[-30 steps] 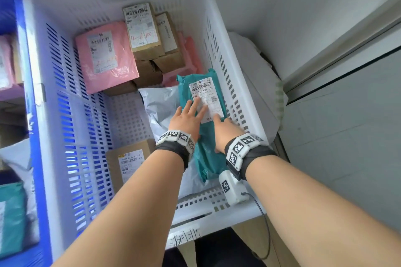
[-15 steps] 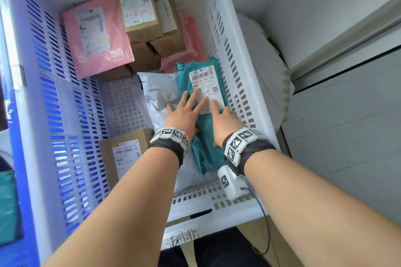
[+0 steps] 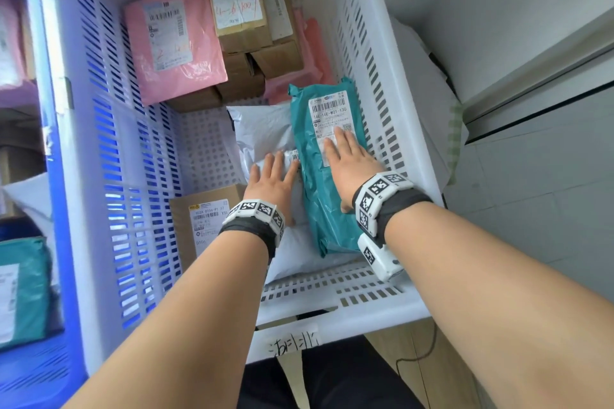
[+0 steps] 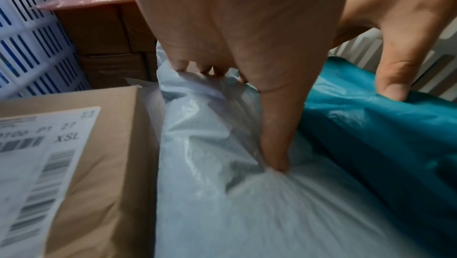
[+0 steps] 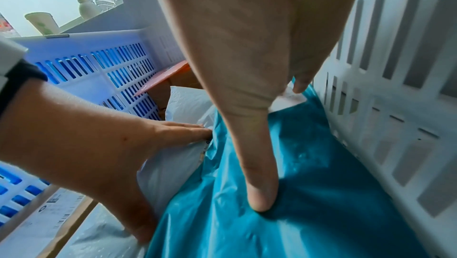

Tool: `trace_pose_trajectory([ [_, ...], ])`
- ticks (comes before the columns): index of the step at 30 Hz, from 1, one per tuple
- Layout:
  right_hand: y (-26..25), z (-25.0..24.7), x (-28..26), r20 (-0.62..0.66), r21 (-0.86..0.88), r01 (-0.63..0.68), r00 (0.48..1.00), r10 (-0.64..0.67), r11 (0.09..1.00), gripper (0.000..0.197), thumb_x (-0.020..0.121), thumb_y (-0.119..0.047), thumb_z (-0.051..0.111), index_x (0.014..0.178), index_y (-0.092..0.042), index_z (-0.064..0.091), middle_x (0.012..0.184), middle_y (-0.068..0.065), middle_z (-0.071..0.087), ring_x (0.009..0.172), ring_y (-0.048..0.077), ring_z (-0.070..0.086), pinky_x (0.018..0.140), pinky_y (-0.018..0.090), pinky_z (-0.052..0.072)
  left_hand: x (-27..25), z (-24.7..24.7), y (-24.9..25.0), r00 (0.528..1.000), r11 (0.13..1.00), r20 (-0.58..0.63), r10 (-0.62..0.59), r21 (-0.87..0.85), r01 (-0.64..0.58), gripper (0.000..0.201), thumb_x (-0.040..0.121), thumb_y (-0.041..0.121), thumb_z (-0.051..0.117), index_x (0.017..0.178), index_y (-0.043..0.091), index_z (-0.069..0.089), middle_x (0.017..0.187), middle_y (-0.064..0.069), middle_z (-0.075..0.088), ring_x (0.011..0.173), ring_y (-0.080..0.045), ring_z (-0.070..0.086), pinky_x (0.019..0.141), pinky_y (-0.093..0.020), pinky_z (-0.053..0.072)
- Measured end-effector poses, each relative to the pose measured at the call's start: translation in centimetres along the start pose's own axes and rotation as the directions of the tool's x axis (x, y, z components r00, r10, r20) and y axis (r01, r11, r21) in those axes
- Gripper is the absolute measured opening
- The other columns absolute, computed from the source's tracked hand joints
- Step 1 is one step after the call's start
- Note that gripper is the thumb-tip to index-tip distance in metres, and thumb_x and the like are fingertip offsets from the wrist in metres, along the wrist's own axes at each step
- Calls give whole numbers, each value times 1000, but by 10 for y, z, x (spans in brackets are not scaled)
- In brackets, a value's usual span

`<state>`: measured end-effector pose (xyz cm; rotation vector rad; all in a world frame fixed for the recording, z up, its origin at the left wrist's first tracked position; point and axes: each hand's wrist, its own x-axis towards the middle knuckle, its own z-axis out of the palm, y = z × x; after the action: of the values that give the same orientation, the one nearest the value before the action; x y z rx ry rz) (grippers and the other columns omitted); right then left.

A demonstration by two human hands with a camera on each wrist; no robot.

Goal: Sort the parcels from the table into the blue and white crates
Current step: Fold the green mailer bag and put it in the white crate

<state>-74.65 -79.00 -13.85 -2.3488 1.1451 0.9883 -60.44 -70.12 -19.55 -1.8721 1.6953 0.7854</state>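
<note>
Teal plastic is under my right hand [image 3: 349, 166]: the long teal poly mailer with the white shipping label [image 3: 327, 156] lies inside the white slotted plastic crate [image 3: 375, 83], along its right wall, overlapping the pale grey poly mailer [image 3: 265, 129] beside it. My right fingers [image 5: 261, 193] are spread flat, pressing down on the teal bag and gripping nothing. My left hand [image 3: 272, 183] is equally flat and wide on the grey mailer, fingertips [image 4: 274, 156] denting the film.

I judge this step to be seating the parcel, so I would press evenly along its length, nudging it snug to the crate's right wall so it sits lower and leaves floor room. Soft film slides easily on film, so I should lift both palms straight up rather than drag them.

Left of the grey mailer stands 1 brown cardboard box with a label [image 3: 202, 222]; at the crate's far end lie 1 pink poly mailer [image 3: 172, 43] and stacked brown cartons [image 3: 239, 3]. The blue slotted crate [image 3: 50, 143] adjoins the white crate's left wall.
</note>
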Motion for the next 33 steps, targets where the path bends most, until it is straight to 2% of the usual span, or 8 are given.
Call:
trace_pose_trajectory([
  [13, 6, 28, 29, 60, 62, -10, 998, 6, 998, 131, 74, -5, 81, 153, -15, -22, 156, 9, -37, 148, 28, -25, 122, 50, 12, 15, 18, -2, 999, 999, -43, 21, -35, -22, 121, 78, 40, 73, 154, 21, -19, 162, -11, -19, 150, -29, -17, 123, -46, 0],
  [18, 9, 35, 22, 65, 68, -5, 998, 0, 998, 130, 73, 1, 79, 153, -20, -21, 157, 8, -34, 149, 28, -20, 122, 49, 13, 5, 11, -3, 999, 999, -24, 40, -28, -41, 120, 78, 47, 74, 156, 20, -14, 162, -11, -18, 150, -30, -15, 123, -48, 1],
  [22, 10, 34, 16, 70, 113, -10, 998, 3, 993, 122, 76, 8, 71, 155, -24, -17, 159, 7, -30, 151, 27, -15, 121, 50, 19, -5, 3, 6, 995, 998, -80, 62, -10, -63, 99, 88, 38, 64, 157, 22, -5, 163, -9, -15, 150, -29, -14, 122, -51, -3],
  [24, 9, 30, 14, 40, 161, -17, 999, 11, 987, 113, 76, 11, 65, 157, -24, -7, 162, 6, -24, 152, 27, -7, 120, 51, 23, -4, -4, 15, 990, 994, -134, 36, -93, -49, 77, 94, 29, 53, 157, 20, 11, 165, -6, -7, 151, -26, -11, 122, -51, -4],
  [26, 8, 24, 10, -38, 223, -11, 999, 20, 975, 93, 79, 12, 53, 156, -21, 12, 165, 8, -8, 151, 31, 10, 115, 53, 31, 3, -11, 22, 984, 971, -175, -28, -240, -15, 54, 100, 31, 44, 151, 16, 34, 164, -5, 9, 152, -25, -3, 122, -50, -3],
  [28, 7, 18, 7, -168, 241, 13, 985, 28, 970, 67, 82, 8, 45, 145, -15, 35, 158, 13, 20, 138, 36, 36, 105, 48, 42, 12, -16, 27, 982, 933, -171, -87, -359, 20, 51, 102, 40, 38, 144, 14, 47, 160, -5, 24, 151, -24, 6, 122, -50, -2],
  [30, 8, 13, 7, -288, 251, 15, 956, 60, 968, 48, 84, 7, 41, 130, -9, 47, 139, 16, 42, 116, 37, 51, 91, 43, 46, 19, -17, 33, 981, 922, -166, -105, -387, 33, 56, 100, 48, 39, 141, 12, 51, 155, -6, 34, 149, -24, 13, 122, -50, 0],
  [33, 9, 14, 8, -325, 287, -1, 941, 98, 958, 45, 85, 4, 40, 127, -8, 48, 128, 18, 49, 108, 38, 53, 88, 46, 46, 23, -15, 42, 976, 926, -198, -87, -377, 6, 51, 99, 47, 43, 134, 13, 57, 148, -4, 42, 146, -24, 17, 121, -49, 0],
])
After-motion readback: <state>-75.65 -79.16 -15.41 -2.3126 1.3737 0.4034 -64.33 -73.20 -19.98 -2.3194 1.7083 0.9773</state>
